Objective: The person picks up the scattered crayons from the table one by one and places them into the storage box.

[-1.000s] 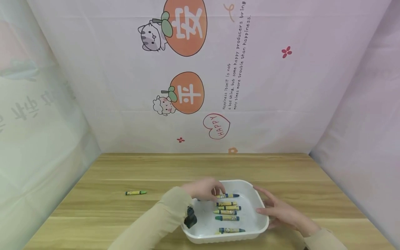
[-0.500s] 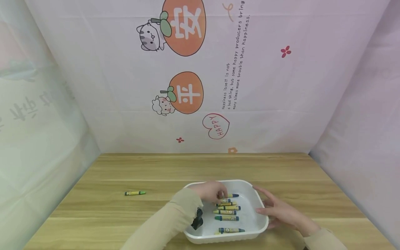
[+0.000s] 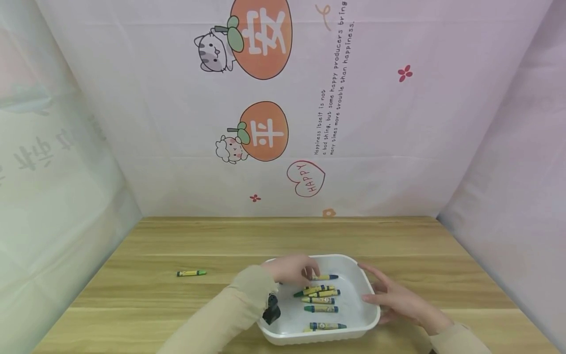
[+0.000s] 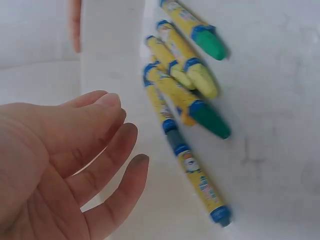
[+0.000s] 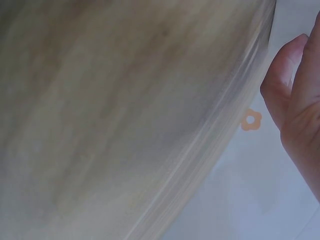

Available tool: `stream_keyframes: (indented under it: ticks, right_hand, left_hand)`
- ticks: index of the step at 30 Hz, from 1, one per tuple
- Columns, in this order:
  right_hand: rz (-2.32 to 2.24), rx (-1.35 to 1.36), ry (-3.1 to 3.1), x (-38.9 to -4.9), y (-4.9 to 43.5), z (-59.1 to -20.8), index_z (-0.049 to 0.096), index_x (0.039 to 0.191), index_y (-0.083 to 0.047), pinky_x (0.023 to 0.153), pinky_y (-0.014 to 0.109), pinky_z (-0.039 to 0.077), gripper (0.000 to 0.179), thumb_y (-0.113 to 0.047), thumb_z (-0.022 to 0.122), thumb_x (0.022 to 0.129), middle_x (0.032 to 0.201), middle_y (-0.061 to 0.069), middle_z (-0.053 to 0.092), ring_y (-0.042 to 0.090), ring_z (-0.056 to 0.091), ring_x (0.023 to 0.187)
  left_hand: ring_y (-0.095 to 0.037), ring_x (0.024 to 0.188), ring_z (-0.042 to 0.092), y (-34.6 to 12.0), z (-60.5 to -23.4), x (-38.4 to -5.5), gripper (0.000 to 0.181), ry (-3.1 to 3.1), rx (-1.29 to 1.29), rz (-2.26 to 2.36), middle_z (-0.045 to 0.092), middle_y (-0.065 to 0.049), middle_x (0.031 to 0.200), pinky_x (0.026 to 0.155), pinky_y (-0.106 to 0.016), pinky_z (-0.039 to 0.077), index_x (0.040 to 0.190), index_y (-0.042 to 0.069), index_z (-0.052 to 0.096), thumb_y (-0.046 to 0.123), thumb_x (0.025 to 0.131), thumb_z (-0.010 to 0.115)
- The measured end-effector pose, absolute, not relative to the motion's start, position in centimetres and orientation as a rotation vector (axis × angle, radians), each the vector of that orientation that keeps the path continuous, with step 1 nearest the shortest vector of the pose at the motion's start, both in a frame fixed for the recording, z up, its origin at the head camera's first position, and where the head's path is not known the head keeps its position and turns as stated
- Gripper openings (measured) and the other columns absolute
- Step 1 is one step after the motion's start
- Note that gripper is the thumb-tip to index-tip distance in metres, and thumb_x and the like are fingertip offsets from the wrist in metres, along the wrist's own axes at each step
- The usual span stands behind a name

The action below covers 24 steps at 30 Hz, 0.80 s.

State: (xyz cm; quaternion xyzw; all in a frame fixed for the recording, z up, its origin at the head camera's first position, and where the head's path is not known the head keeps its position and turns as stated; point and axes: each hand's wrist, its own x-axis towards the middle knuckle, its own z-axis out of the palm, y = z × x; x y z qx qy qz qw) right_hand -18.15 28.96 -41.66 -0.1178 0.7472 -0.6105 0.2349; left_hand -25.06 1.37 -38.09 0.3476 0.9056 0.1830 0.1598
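Several crayons in yellow wrappers lie crosswise in a white tray [image 3: 318, 338]. My left hand [image 3: 289, 269] is over the tray's back left part. In the left wrist view its fingers bend loosely with nothing between them, beside a dark green crayon [image 4: 192, 102] that slants across its neighbours. A blue-ended crayon [image 3: 326, 277] lies at the back, close to the fingertips. A green crayon [image 3: 321, 309] and a grey-green crayon [image 3: 328, 326] lie nearer the front. My right hand [image 3: 398, 297] holds the tray's right side, thumb at the rim and fingers along the outer wall.
A single light green crayon [image 3: 191, 273] lies on the wooden table [image 3: 212, 241] left of the tray. White printed cloth [image 3: 376, 147] hangs behind and at both sides. A black device [image 3: 271, 310] sits at my left wrist.
My left hand moved right over the crayons, then drew back left. A dark green crayon now lies slanted where its fingers were. The right hand and tray stayed still.
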Motion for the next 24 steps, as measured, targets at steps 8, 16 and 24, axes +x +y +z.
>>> stream_keyframes:
  ticks: [8, 16, 24]
  right_hand:
    - [-1.660, -0.323, 2.068, -18.1, 28.9, -41.5, -0.004, 0.147, -0.012, 0.070, 0.050, 0.055, 0.084, -0.013, 0.058, 0.090, 0.129, 0.047, 0.024, 0.027, 0.063, 0.089]
    - [-1.636, -0.339, 2.067, -18.1, 29.1, -41.5, -0.006, 0.147, -0.011, 0.071, 0.051, 0.055, 0.084, -0.015, 0.056, 0.091, 0.130, 0.048, 0.022, 0.027, 0.063, 0.092]
    - [-1.630, -0.343, 2.072, -18.0, 29.0, -41.5, -0.006, 0.147, -0.011, 0.071, 0.052, 0.055, 0.085, -0.015, 0.057, 0.091, 0.129, 0.048, 0.025, 0.027, 0.063, 0.092]
  left_hand:
    - [-0.004, 0.089, 0.058, -1.3, -36.2, -24.5, 0.027, 2.566, 1.086, 0.629, 0.066, -0.002, 0.100, 0.078, -0.018, 0.049, 0.111, 0.012, 0.064, 0.008, 0.085, 0.065]
    - [-0.009, 0.092, 0.060, -4.8, -36.0, -25.1, 0.026, 2.573, 1.100, 0.757, 0.067, -0.006, 0.105, 0.083, -0.027, 0.051, 0.112, 0.011, 0.064, 0.007, 0.086, 0.062]
    - [-0.017, 0.092, 0.061, -8.5, -35.9, -24.5, 0.024, 2.583, 1.086, 0.872, 0.065, -0.010, 0.104, 0.079, -0.027, 0.052, 0.111, 0.008, 0.063, 0.004, 0.088, 0.060]
